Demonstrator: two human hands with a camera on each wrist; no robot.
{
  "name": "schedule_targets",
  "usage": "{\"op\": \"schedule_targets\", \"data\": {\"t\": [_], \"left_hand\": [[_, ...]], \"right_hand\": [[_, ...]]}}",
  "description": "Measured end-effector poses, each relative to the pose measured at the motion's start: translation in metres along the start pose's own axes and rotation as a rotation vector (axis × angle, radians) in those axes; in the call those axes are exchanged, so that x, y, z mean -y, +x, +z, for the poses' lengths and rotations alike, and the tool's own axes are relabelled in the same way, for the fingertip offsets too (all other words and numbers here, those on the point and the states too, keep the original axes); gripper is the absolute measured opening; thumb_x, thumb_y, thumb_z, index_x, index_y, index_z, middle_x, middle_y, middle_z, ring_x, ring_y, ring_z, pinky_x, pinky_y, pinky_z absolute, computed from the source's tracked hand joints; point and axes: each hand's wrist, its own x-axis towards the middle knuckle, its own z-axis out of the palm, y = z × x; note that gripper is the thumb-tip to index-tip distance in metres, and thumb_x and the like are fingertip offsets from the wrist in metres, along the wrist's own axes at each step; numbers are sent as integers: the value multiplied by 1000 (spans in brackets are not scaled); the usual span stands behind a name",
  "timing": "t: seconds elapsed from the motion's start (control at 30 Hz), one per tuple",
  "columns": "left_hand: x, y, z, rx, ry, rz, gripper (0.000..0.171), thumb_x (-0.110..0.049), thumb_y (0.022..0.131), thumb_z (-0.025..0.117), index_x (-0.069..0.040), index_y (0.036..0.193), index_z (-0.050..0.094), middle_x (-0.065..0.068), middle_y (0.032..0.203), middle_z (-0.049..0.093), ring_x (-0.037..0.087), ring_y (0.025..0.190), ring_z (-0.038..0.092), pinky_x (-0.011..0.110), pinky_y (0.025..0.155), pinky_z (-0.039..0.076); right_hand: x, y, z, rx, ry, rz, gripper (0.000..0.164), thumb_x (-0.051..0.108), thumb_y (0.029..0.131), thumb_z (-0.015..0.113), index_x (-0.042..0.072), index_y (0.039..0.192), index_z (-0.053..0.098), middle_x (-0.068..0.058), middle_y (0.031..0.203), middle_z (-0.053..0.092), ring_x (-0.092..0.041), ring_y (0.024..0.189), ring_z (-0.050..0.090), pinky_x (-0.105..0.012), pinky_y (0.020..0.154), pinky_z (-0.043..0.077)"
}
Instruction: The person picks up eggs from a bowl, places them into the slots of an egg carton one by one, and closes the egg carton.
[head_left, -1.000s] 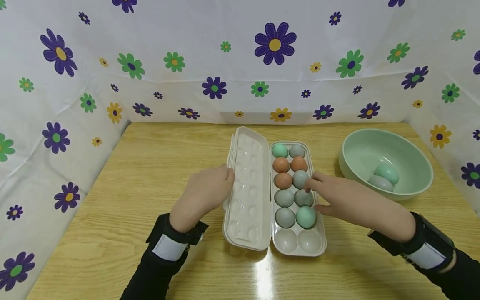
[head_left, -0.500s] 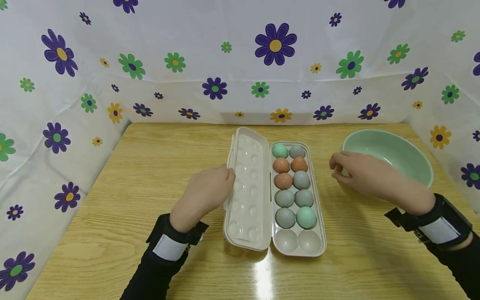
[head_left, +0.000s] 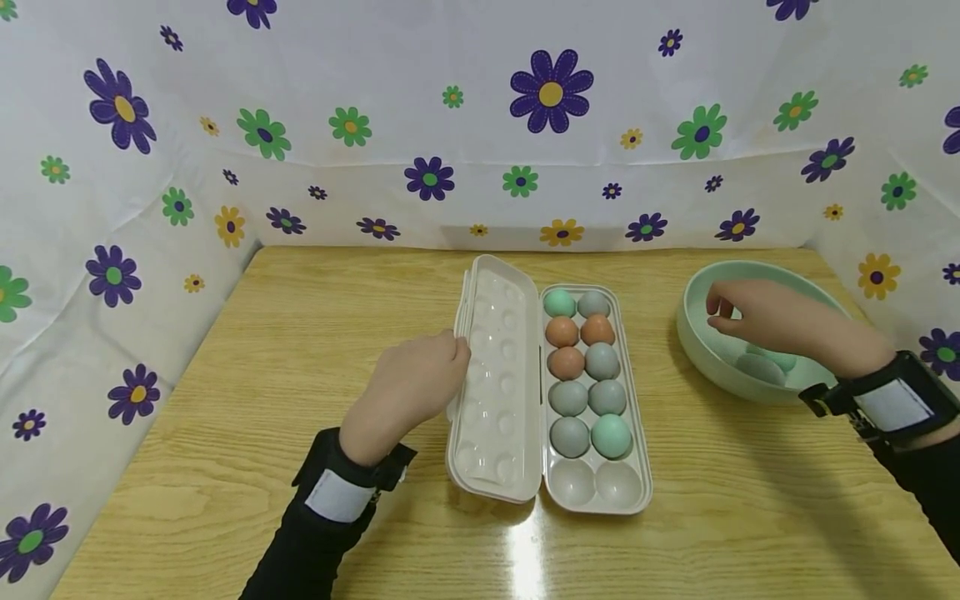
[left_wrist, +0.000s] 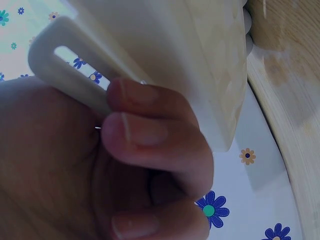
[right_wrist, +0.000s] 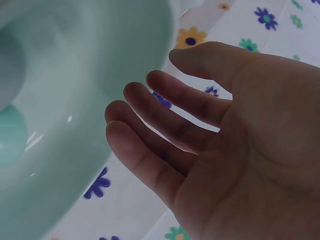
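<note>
A white plastic egg carton [head_left: 573,485] lies open on the table, its lid [head_left: 487,392] folded out to the left. Green, grey and brown eggs fill its cups except the front two, whose bare bottoms show. My left hand [head_left: 408,383] grips the lid's left side; in the left wrist view its fingers [left_wrist: 165,142] curl at a white loop handle [left_wrist: 42,50]. My right hand [head_left: 787,321] hangs over a pale green bowl [head_left: 701,354], holding nothing, its fingers loosely bent in the right wrist view. Inside lie a grey egg [head_left: 761,368] and a partly hidden green egg [right_wrist: 10,137].
The wooden table [head_left: 315,317] reaches back to a white flower-print cloth [head_left: 480,125] that hangs behind and along both sides. The bowl stands right of the carton, with a strip of table between them.
My right hand has moved right, from over the eggs in the carton to above the bowl. The left hand stays on the lid, and the carton has not moved.
</note>
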Motion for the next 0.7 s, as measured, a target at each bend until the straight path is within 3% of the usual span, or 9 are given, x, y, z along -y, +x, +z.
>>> {"op": "schedule_targets", "data": {"t": [0.3, 0.7], "left_hand": [[1, 1, 1, -3, 9, 11, 43, -27, 106, 24, -9, 85, 57, 5, 69, 52, 20, 64, 55, 35, 55, 42], [2, 0, 2, -7, 16, 14, 43, -26, 106, 24, -8, 85, 56, 5, 68, 51, 20, 63, 54, 33, 54, 41]], "right_hand": [[-35, 2, 2, 33, 7, 59, 14, 10, 95, 63, -3, 101, 59, -12, 93, 66, -27, 85, 63, -49, 77, 51], [-56, 0, 6, 76, 16, 121, 23, 11, 94, 63, -8, 106, 59, -20, 98, 66, -36, 93, 63, -54, 82, 50]]}}
